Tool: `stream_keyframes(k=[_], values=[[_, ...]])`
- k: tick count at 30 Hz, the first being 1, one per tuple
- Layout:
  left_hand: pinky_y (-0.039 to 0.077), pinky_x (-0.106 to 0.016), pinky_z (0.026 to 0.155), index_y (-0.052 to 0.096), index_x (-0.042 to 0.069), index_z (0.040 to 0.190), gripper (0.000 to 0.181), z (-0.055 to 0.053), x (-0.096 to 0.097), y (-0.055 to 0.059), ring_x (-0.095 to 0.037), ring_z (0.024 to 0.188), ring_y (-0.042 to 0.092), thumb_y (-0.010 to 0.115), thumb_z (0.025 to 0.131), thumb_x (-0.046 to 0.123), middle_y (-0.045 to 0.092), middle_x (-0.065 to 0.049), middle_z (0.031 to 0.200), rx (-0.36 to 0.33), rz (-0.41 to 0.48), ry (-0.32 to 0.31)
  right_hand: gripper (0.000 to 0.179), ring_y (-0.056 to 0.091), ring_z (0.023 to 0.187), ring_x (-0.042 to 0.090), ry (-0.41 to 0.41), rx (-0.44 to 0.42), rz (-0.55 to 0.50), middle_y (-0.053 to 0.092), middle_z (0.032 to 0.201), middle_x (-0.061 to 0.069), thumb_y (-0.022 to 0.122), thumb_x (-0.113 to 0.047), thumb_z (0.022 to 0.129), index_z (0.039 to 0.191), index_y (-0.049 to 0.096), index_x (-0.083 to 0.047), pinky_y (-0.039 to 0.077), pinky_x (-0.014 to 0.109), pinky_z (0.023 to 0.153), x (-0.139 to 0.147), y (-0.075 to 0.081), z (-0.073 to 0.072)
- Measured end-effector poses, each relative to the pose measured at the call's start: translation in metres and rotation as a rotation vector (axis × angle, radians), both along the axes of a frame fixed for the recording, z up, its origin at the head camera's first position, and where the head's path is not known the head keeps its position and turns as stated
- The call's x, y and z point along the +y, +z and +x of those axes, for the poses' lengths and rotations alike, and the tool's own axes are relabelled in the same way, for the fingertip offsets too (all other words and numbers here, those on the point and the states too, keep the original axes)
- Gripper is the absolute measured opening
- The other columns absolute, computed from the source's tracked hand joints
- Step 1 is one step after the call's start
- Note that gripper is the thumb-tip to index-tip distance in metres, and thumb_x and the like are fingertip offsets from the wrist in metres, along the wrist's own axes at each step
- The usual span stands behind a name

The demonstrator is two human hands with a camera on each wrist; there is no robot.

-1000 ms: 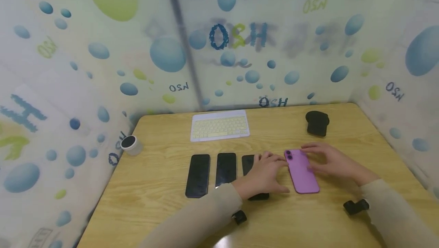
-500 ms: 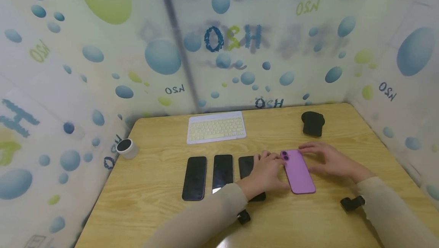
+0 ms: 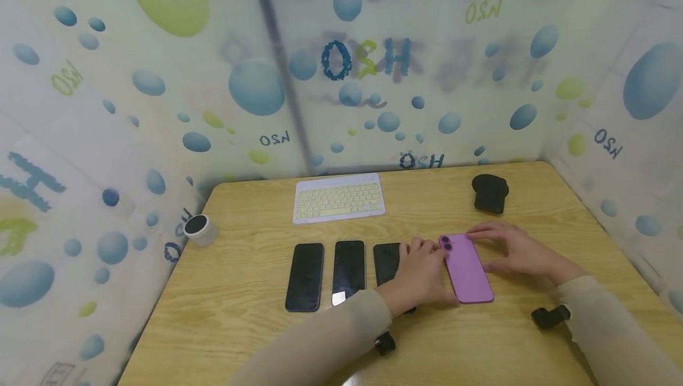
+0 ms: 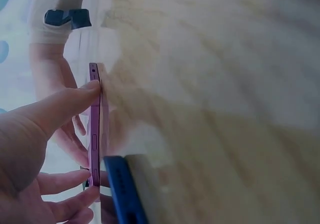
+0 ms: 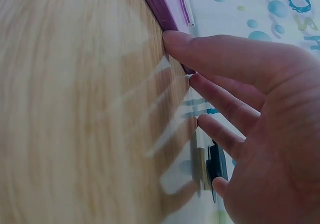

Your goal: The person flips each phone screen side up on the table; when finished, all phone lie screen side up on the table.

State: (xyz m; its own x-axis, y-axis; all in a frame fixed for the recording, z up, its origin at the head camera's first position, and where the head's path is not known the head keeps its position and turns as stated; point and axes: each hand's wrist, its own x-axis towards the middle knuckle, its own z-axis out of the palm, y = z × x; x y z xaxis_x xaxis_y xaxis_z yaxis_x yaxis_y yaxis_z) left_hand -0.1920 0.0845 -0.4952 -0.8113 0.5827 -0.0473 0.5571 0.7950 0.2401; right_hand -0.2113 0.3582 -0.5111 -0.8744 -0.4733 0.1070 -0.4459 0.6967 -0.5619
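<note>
A purple phone (image 3: 469,276) lies back up on the wooden table, its two camera lenses at the top left. My left hand (image 3: 418,273) touches its left long edge, thumb near the bottom and fingertips near the top, as the left wrist view also shows. From the other side, the right hand (image 3: 514,252) meets the phone's right edge with its thumb and forefinger, the rest of its fingers loosely spread. Under the left hand, a dark phone (image 3: 385,261) is partly hidden. Two more dark phones, one in the middle (image 3: 349,267) and one leftmost (image 3: 304,277), lie screen up in the same row.
A white keyboard (image 3: 339,199) lies behind the row of phones. Back right sits a black toast-shaped object (image 3: 490,194). A small white cylinder with a dark top (image 3: 200,230) stands at the table's left edge. Printed fabric walls enclose the back and sides.
The left thumb has come in to the purple phone's lower left edge, where a gap showed before. The right hand stays at the other edge. The head view has shifted slightly.
</note>
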Motion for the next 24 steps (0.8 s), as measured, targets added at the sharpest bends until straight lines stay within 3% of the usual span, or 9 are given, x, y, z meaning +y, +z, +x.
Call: stream_keyframes(k=[7, 16, 24], values=[[0.031, -0.041, 0.101, 0.060, 0.030, 0.142, 0.090, 0.0004, -0.0013, -0.0044, -0.015, 0.127, 0.040, 0.083, 0.067, 0.075, 0.056, 0.010, 0.144, 0.007, 0.007, 0.012, 0.064, 0.049, 0.134, 0.043, -0.003, 0.006, 0.003, 0.063, 0.140, 0.009, 0.091, -0.026, 0.077, 0.136, 0.069, -0.018, 0.033, 0.072, 0.104, -0.0018, 0.0007, 0.0003], [0.031, -0.041, 0.102, 0.059, 0.031, 0.142, 0.094, -0.0007, -0.0010, -0.0028, -0.015, 0.129, 0.038, 0.084, 0.063, 0.076, 0.053, 0.011, 0.143, -0.040, 0.037, 0.019, 0.065, 0.050, 0.134, 0.044, 0.006, -0.003, 0.001, 0.063, 0.141, 0.011, 0.091, -0.025, 0.076, 0.136, 0.069, -0.016, 0.032, 0.073, 0.103, -0.0038, 0.0028, 0.0006], [0.030, -0.040, 0.101, 0.061, 0.034, 0.140, 0.092, -0.0012, -0.0013, -0.0031, -0.014, 0.127, 0.039, 0.086, 0.062, 0.075, 0.054, 0.014, 0.142, -0.028, 0.041, 0.030, 0.065, 0.048, 0.135, 0.036, -0.013, -0.069, -0.041, 0.060, 0.143, 0.008, 0.090, -0.023, 0.078, 0.138, 0.067, -0.019, 0.036, 0.067, 0.106, -0.0041, 0.0017, 0.0003]])
